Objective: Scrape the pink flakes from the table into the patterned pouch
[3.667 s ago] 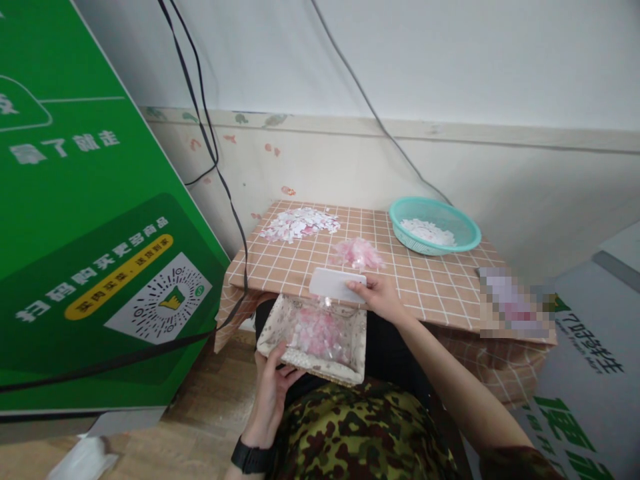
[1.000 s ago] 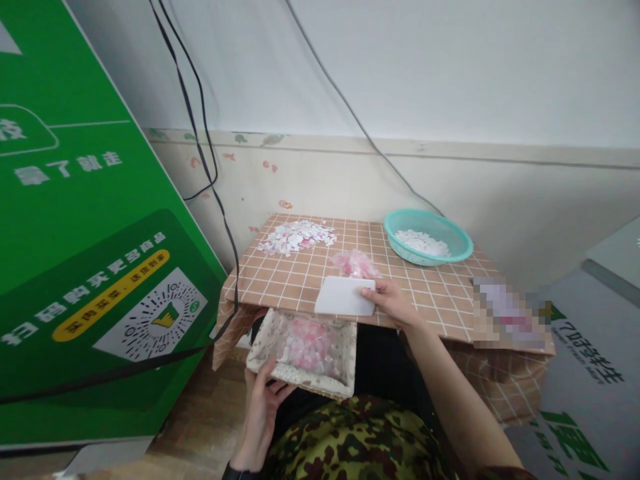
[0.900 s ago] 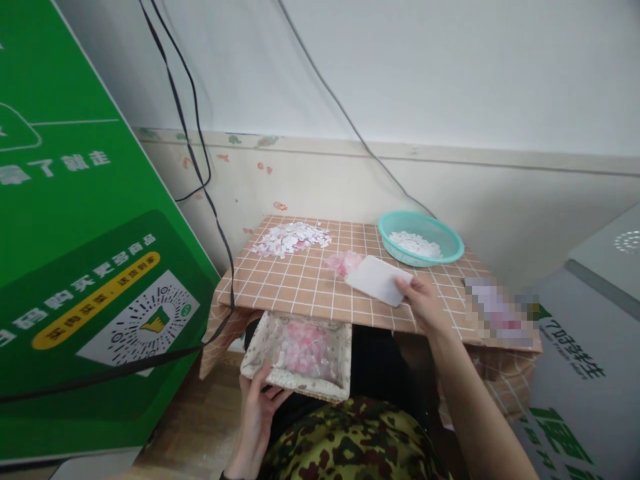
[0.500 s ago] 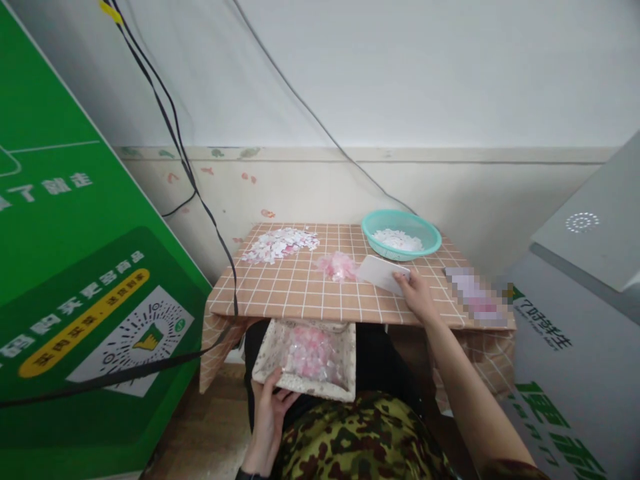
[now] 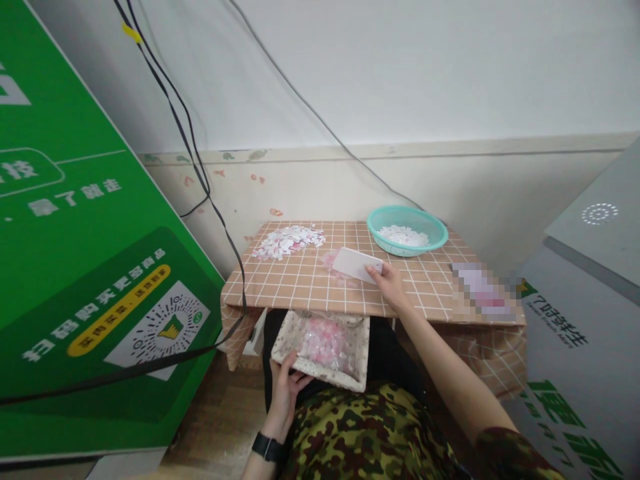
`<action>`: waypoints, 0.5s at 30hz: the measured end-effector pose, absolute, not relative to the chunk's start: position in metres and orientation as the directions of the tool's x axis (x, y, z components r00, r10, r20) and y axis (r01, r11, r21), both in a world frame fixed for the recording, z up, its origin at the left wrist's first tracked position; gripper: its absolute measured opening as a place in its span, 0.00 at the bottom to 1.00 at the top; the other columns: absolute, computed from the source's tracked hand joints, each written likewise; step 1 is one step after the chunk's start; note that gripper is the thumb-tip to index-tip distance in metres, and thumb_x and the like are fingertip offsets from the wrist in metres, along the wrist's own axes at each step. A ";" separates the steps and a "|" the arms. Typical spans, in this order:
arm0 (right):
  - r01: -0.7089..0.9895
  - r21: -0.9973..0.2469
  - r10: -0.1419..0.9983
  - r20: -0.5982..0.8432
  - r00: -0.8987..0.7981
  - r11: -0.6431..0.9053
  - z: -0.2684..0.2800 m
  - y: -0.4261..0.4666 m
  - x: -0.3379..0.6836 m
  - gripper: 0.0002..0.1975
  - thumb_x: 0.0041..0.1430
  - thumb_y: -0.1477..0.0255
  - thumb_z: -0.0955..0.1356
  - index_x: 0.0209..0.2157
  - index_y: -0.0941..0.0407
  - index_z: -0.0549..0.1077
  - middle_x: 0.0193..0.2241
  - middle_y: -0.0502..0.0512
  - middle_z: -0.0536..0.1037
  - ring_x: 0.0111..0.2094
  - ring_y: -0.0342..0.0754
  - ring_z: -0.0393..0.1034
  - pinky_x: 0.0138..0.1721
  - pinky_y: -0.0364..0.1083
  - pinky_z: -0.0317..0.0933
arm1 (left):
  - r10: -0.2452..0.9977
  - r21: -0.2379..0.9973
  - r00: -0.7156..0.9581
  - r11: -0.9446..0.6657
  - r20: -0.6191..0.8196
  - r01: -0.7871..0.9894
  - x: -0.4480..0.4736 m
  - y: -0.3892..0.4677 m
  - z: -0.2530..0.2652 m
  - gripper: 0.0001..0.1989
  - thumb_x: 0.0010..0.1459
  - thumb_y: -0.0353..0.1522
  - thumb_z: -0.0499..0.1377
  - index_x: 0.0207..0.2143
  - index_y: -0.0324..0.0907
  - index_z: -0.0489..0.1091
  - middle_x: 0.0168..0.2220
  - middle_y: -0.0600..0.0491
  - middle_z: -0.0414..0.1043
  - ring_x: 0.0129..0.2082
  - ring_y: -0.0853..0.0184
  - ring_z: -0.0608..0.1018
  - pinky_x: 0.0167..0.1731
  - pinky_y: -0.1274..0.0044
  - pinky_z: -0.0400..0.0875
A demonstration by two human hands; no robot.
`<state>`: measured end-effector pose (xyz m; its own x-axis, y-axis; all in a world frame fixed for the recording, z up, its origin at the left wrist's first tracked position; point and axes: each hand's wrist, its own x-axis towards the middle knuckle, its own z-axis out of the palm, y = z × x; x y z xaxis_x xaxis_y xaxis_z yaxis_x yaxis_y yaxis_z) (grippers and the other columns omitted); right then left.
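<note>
My left hand [image 5: 290, 385] grips the near left corner of a pale speckled basket [image 5: 356, 357], tilted just below the table's front edge. Pink and clear small packets [image 5: 324, 341] lie inside it. Over the table, my right hand [image 5: 389, 283] is closed on one end of a flat white card [image 5: 356, 264]. The card partly covers a small heap of pink, see-through pieces [image 5: 327, 259]. What the pieces are exactly is too small to tell.
A heap of white and pink paper bits [image 5: 290, 241] sits at the table's back left. A turquoise basin [image 5: 437, 239] with white bits stands at the back right, a blurred purple sheet [image 5: 477, 290] nearer right. Black cables [image 5: 220, 210] hang beside the green panel [image 5: 70, 220].
The card in my right hand has moved left, over the pink heap. My left hand still holds the basket below the table edge. The whole view has shifted slightly.
</note>
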<state>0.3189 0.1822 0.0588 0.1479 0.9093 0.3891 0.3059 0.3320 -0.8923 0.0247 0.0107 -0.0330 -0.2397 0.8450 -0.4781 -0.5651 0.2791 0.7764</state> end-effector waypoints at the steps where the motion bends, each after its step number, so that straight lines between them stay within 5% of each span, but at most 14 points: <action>1: 0.308 -0.896 0.897 0.392 0.203 0.321 0.057 0.180 0.324 0.25 0.56 0.47 0.70 0.37 0.57 0.79 0.35 0.60 0.83 0.36 0.57 0.76 0.39 0.54 0.69 | 0.848 0.779 -0.236 0.279 -0.474 -0.562 0.026 0.010 -0.033 0.29 0.56 0.37 0.65 0.58 0.53 0.58 0.58 0.44 0.69 0.37 0.59 0.83 0.40 0.57 0.81; 8: 0.475 -0.855 0.890 0.367 0.270 0.208 0.054 0.152 0.348 0.25 0.54 0.46 0.70 0.30 0.57 0.77 0.26 0.58 0.81 0.29 0.56 0.73 0.32 0.51 0.66 | 0.861 0.786 -0.223 0.274 -0.457 -0.554 0.034 0.009 -0.029 0.29 0.58 0.39 0.64 0.58 0.54 0.57 0.58 0.44 0.68 0.38 0.58 0.83 0.40 0.56 0.80; 12: 0.386 -0.883 0.942 0.324 0.089 0.267 0.060 0.156 0.329 0.25 0.54 0.47 0.70 0.35 0.56 0.80 0.31 0.58 0.84 0.33 0.57 0.76 0.33 0.51 0.68 | 0.869 0.792 -0.208 0.279 -0.449 -0.543 0.039 0.008 -0.026 0.30 0.57 0.40 0.65 0.58 0.53 0.57 0.58 0.44 0.69 0.37 0.59 0.83 0.41 0.55 0.80; 15: 0.284 -0.920 0.941 0.314 0.123 0.270 0.059 0.160 0.325 0.26 0.53 0.47 0.72 0.38 0.57 0.81 0.35 0.60 0.85 0.36 0.58 0.78 0.36 0.52 0.70 | 0.876 0.796 -0.207 0.268 -0.436 -0.543 0.043 0.005 -0.024 0.29 0.57 0.41 0.66 0.57 0.52 0.57 0.56 0.43 0.71 0.36 0.59 0.83 0.42 0.54 0.80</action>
<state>0.3247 0.1601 0.0586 0.1228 0.9415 0.3138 0.2845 0.2696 -0.9200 0.0426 0.0052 -0.0239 -0.2070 0.8758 -0.4360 -0.5426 0.2681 0.7961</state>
